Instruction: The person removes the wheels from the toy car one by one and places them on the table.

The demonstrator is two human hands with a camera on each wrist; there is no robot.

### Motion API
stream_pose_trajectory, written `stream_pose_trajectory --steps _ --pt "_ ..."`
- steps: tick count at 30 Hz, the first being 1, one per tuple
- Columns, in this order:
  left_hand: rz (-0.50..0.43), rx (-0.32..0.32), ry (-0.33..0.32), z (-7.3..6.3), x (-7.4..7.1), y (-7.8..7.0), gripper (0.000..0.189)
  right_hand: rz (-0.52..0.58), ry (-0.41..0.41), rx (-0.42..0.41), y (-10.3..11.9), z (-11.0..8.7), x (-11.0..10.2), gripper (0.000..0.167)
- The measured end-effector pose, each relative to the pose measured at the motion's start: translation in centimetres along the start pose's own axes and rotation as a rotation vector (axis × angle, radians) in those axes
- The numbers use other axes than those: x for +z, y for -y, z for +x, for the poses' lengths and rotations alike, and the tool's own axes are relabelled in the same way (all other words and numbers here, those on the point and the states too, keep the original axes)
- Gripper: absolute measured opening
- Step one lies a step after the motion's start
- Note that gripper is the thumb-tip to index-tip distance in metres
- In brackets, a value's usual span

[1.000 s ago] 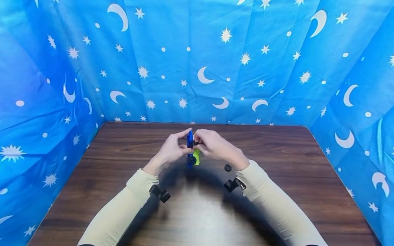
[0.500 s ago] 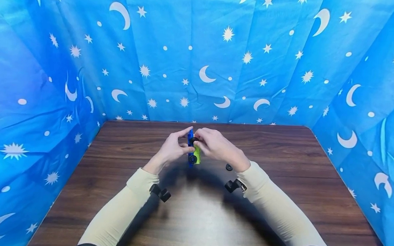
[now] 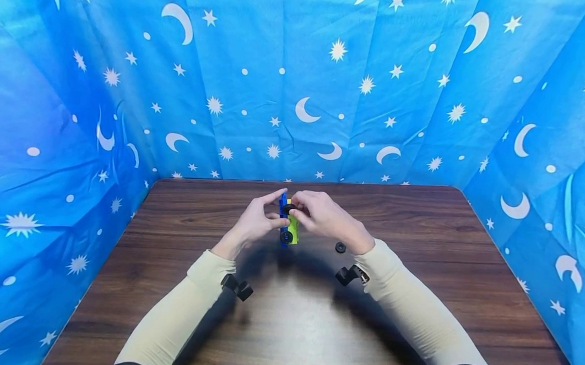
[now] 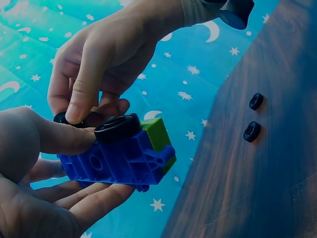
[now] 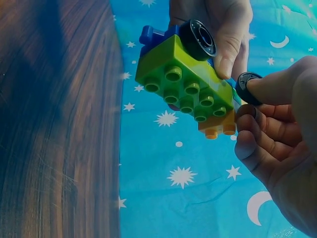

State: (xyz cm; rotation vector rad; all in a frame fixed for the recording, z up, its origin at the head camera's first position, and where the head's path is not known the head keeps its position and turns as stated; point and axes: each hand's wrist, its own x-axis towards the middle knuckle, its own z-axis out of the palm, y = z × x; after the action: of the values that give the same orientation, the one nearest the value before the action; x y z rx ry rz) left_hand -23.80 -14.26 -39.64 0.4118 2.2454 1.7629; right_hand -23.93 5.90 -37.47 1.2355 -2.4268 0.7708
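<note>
My left hand (image 3: pixel 256 220) holds a toy brick car on edge, thumb on one side and fingers beneath in the left wrist view. The car has a blue wheel base (image 4: pixel 111 161), a lime green studded brick (image 5: pixel 183 77) and an orange brick (image 5: pixel 218 121) at one end. One black wheel (image 5: pixel 199 39) sits on its near side. Between thumb and fingers my right hand (image 3: pixel 323 214) pinches another black wheel (image 5: pixel 241 90), right at the car's side by the far end. The left thumb partly covers that spot in the left wrist view.
Two loose black wheels, a farther wheel (image 4: pixel 256 101) and a nearer wheel (image 4: pixel 251 131), are on the wooden table (image 3: pixel 295 326). A blue star-and-moon cloth (image 3: pixel 257 92) hangs around the back and sides. Small black cameras (image 3: pixel 237 287) are strapped at the wrists.
The pinched wheel has turned and come up against the car's side. My left hand and the car have stayed almost still.
</note>
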Motion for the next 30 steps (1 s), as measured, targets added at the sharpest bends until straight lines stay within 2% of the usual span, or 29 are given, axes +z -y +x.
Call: stream_pose_trajectory --steps 12,22,30 --pt "0.013 -0.009 -0.005 -0.1 -0.3 -0.2 0.078 0.026 -0.005 0.053 -0.5 -0.4 -0.5 0.007" --pt "0.033 -0.029 -0.029 0.0 -0.4 0.1 0.078 0.043 -0.028 0.061 -0.7 -0.9 -1.3 0.007" --pt "0.045 -0.031 -0.027 -0.1 -0.6 0.2 0.077 0.02 -0.029 0.092 -1.1 -1.3 -1.8 0.007"
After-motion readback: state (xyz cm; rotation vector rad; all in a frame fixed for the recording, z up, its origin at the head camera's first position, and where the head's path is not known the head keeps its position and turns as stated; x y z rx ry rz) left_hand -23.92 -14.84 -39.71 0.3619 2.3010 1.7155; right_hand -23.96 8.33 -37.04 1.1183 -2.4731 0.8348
